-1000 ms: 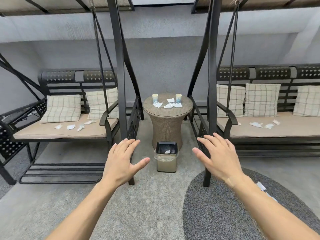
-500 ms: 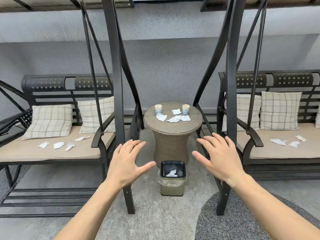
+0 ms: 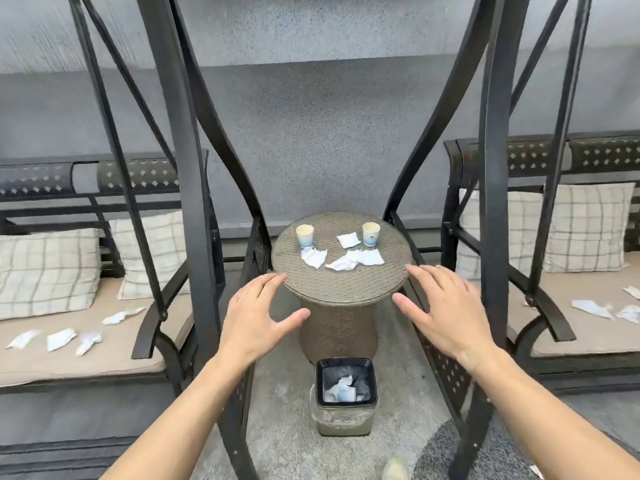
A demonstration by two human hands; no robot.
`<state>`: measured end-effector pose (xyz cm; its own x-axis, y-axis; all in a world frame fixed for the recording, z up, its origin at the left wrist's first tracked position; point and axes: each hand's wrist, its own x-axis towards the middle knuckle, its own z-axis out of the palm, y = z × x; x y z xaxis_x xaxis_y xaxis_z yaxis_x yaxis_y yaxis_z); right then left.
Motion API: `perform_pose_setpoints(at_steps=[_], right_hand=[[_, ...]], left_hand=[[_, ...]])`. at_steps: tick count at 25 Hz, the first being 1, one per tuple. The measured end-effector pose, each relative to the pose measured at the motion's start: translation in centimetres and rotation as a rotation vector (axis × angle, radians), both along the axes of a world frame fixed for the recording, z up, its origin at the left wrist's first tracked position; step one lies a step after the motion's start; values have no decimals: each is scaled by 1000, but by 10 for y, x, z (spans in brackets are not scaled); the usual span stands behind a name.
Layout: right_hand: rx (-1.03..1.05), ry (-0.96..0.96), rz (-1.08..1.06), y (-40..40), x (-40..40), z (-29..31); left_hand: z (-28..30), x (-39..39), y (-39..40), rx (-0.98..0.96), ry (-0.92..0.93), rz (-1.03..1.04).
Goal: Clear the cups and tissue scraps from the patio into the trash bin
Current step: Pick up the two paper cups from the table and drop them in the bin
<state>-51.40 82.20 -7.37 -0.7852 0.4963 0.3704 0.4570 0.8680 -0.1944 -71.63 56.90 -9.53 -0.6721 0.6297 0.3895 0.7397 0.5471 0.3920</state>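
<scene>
Two paper cups stand on a round wicker table [image 3: 341, 289]: the left cup [image 3: 305, 236] and the right cup [image 3: 370, 234]. White tissue scraps [image 3: 356, 259] lie between and in front of them. A small trash bin [image 3: 345, 396] with a liner stands on the floor before the table, some tissue inside. More scraps lie on the left swing seat [image 3: 59, 338] and the right swing seat [image 3: 604, 309]. My left hand [image 3: 258, 315] and my right hand [image 3: 443, 311] hover open, fingers spread, just short of the table's front edge, holding nothing.
Black metal swing frames [image 3: 188, 202] rise on both sides of the table, leaving a narrow gap. Checked cushions [image 3: 48, 271] lean on both benches. A grey round rug [image 3: 460, 455] lies at the lower right, with a shoe tip beside it.
The view has moved closer to the table and bin. Both hands stay open and spread, now level with the table's front edge.
</scene>
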Motion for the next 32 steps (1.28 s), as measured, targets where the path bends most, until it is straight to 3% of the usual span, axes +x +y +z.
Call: perform_pose_setpoints(at_steps=[9,18,27,32], right_hand=[[-109,33,91,179,-136,-11],[-260,30,48,272,-252,-56],[-425,59,-133,337,-400,-224],[-532,15,-264,375,-448,-285]], left_hand=[[-12,-110,174,38,-126,134],[-59,-202,270,73,-294,285],[-225,-361,340,126,-544,464],[-285,-426,367,121,-617,528]])
